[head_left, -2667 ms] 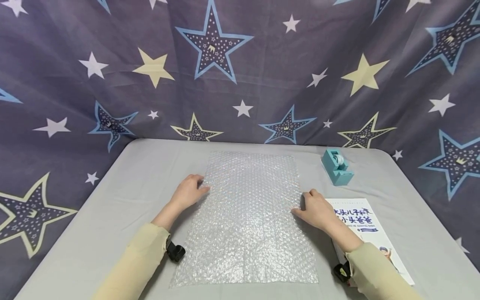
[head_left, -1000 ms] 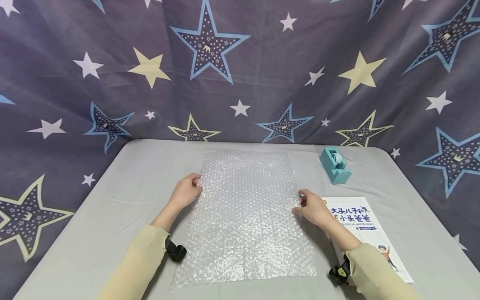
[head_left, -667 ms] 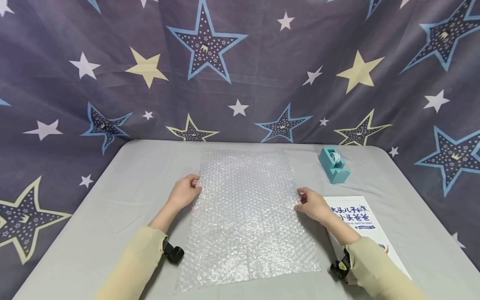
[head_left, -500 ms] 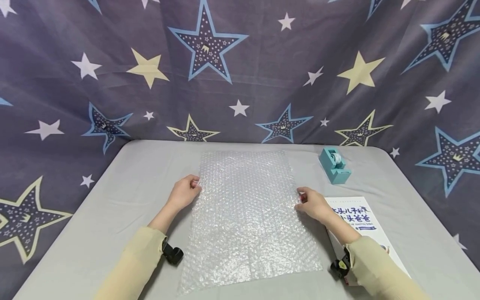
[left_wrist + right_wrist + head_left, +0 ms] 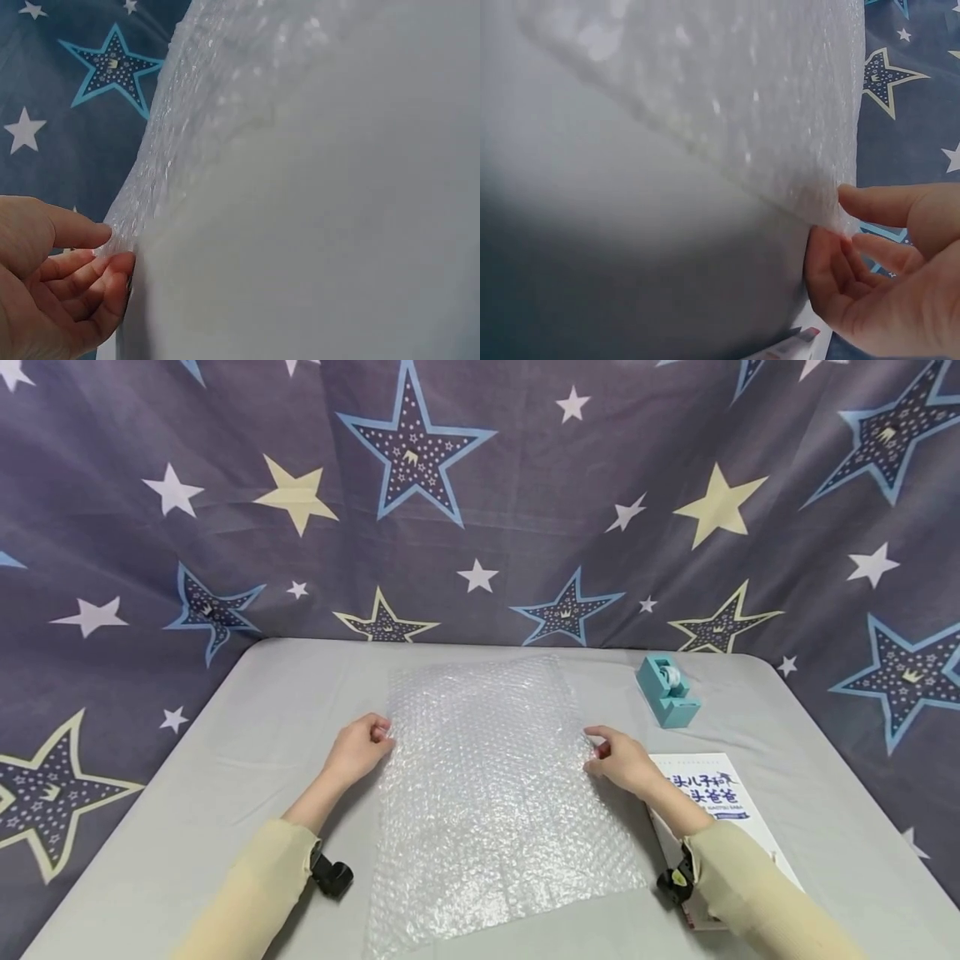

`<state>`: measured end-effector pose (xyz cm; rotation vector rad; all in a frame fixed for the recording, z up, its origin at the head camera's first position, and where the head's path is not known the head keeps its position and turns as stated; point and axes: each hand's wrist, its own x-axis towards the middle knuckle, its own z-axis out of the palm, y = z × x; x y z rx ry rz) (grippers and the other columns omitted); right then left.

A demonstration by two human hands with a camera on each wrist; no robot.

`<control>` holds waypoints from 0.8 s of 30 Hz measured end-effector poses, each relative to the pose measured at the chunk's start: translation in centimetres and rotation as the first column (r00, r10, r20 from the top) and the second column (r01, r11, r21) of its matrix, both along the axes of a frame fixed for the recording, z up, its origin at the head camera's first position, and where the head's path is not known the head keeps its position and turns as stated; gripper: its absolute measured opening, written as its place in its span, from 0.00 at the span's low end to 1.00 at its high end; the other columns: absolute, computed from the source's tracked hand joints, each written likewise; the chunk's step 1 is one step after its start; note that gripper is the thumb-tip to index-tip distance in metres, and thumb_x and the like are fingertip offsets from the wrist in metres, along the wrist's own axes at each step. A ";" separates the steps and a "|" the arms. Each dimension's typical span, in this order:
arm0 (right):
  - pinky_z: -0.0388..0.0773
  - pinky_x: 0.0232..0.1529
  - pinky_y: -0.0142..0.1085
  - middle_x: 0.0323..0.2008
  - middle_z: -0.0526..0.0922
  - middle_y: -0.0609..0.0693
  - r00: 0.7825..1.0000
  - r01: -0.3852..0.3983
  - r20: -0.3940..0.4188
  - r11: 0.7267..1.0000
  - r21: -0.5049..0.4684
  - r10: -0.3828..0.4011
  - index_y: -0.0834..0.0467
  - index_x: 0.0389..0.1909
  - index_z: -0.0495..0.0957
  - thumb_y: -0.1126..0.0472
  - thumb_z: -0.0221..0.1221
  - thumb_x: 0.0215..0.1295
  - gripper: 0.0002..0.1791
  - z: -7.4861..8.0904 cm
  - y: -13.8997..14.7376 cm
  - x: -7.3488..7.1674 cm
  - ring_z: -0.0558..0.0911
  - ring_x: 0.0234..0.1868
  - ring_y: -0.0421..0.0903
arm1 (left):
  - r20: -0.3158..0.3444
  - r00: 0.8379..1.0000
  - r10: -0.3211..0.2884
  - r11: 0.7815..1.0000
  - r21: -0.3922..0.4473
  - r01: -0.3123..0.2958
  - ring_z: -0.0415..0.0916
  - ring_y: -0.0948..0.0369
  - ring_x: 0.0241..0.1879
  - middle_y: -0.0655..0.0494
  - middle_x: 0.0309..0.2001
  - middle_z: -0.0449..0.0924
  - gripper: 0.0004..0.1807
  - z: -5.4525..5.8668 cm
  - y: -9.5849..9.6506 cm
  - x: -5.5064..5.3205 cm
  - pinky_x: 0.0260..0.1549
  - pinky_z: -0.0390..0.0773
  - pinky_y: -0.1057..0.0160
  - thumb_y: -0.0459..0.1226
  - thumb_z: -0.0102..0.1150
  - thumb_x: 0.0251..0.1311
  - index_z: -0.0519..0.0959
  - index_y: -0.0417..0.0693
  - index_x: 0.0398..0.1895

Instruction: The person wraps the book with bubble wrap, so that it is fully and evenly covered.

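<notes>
A clear sheet of bubble wrap (image 5: 495, 810) spreads over the middle of the table, turned a little, its near edge higher on the right. My left hand (image 5: 356, 752) pinches its left edge; in the left wrist view that hand (image 5: 60, 281) has the edge between thumb and curled fingers. On the opposite side my right hand (image 5: 624, 766) pinches the right edge. The right wrist view shows the film (image 5: 780, 127) running down into the fingers of that hand (image 5: 892, 270), its edge lifted above the pale surface.
A white book (image 5: 738, 827) with blue Chinese characters lies to the right, partly under my right forearm. Behind it stands a teal tape dispenser (image 5: 667, 693). The table has a grey cloth (image 5: 225, 793), and a star-patterned curtain (image 5: 525, 460) hangs around its far side.
Both hands have closed on the edges of the bubble wrap. The sheet has shifted slightly left and turned, its right side moving away from me. Book and tape dispenser stay put.
</notes>
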<state>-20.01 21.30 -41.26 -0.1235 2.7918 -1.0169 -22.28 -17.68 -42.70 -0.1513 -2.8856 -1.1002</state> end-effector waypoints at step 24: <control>0.70 0.26 0.32 0.31 0.73 0.54 1.000 -0.011 0.017 0.978 -0.207 0.015 0.68 0.59 0.64 0.67 0.59 0.56 0.29 -0.6 0.8 -1.1 0.71 0.26 0.43 | 0.073 0.997 -0.003 0.999 0.044 -0.001 0.72 0.61 0.26 0.51 0.32 0.75 0.31 -0.4 -1.0 1.0 0.29 0.70 0.64 0.35 0.58 0.53 0.62 0.35 0.60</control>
